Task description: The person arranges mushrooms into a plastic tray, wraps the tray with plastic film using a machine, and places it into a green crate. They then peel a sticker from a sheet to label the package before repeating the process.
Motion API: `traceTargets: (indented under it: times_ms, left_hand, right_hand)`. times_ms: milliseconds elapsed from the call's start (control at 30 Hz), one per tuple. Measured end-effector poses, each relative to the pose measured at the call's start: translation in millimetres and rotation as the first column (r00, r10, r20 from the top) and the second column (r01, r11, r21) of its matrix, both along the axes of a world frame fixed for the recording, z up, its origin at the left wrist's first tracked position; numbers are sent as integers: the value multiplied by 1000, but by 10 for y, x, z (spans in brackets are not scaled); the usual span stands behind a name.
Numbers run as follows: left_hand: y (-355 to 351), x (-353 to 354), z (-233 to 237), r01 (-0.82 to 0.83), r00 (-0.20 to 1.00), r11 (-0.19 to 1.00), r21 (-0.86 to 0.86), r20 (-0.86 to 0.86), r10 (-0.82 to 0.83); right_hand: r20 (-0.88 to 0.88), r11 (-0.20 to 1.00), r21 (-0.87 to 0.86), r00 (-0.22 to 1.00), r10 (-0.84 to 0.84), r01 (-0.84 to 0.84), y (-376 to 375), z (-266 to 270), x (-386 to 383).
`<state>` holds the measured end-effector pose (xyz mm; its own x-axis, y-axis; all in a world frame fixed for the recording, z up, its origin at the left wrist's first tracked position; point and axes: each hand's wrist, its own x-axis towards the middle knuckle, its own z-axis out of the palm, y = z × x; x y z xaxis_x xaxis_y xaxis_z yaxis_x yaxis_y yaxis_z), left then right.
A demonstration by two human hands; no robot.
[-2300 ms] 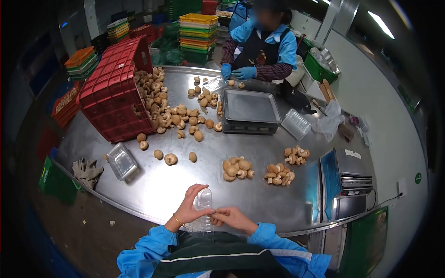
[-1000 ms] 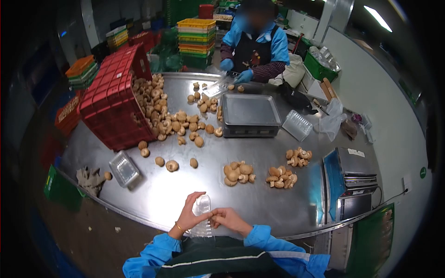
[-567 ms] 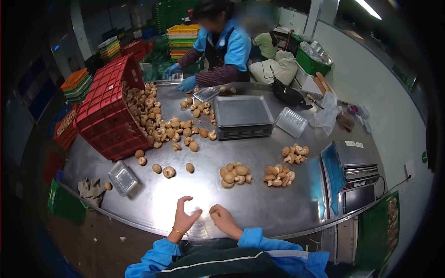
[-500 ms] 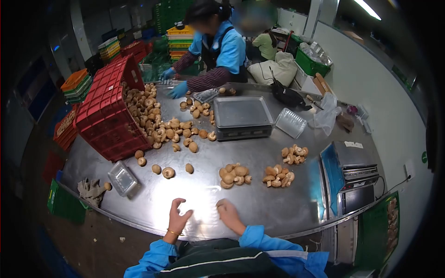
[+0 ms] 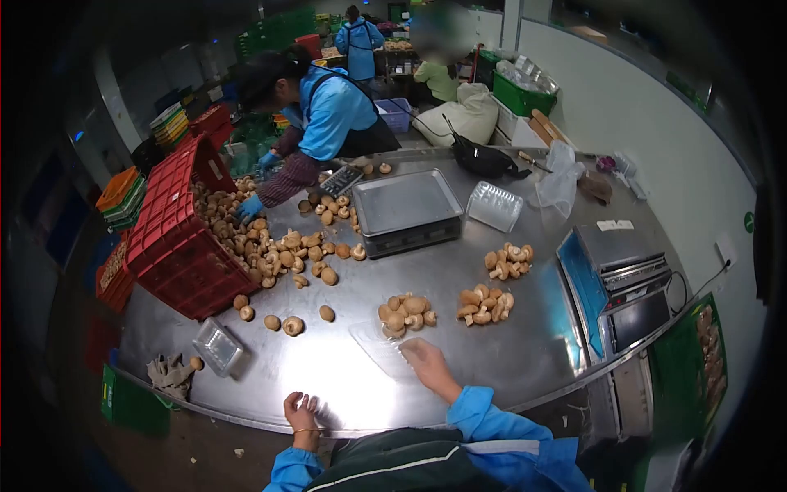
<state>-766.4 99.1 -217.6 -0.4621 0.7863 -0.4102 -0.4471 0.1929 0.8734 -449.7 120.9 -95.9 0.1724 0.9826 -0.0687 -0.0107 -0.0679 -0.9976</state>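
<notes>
Currently your right hand [image 5: 428,363] is touching the clear plastic punnet [image 5: 374,348] on the glaring curved steel table [image 5: 508,365], grip unclear; your left hand [image 5: 301,407] is resting spread at its edge.

The left grip [image 5: 300,407] lies close in by the body at the near left, palm down, fingers spread and slack. The right grip [image 5: 425,362] is stretched farther out, forearm angled far-left, palm down, fingers curled forward; how tightly, I can't tell.
</notes>
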Motion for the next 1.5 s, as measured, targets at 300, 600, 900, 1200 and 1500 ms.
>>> traceTargets:
  times_ms: [300, 600, 900, 1200, 1500]
  left_hand:
    - [-161, 142, -68, -9, 995, 999, -33, -95, 6]
    - [63, -157, 884, 49, 992, 998, 40, 117, -53]
    - [-53, 516, 1107, 706, 707, 706, -52, 90, -701]
    - [179, 617, 824, 717, 663, 692, -90, -218, -716]
    - [1076, -181, 444, 367, 734, 863, -347, -461, -498]
  right_hand:
    - [264, 958, 212, 955, 135, -194, -46, 333, 24]
    - [529, 759, 391, 802, 276, -520, -148, 75, -14]
    - [561, 798, 396, 807, 183, -455, -183, -95, -241]
    - [-49, 885, -306, 934, 353, -350, 25, -385, -454]
    - [813, 966, -224, 521, 260, -133, 1414, -324, -443]
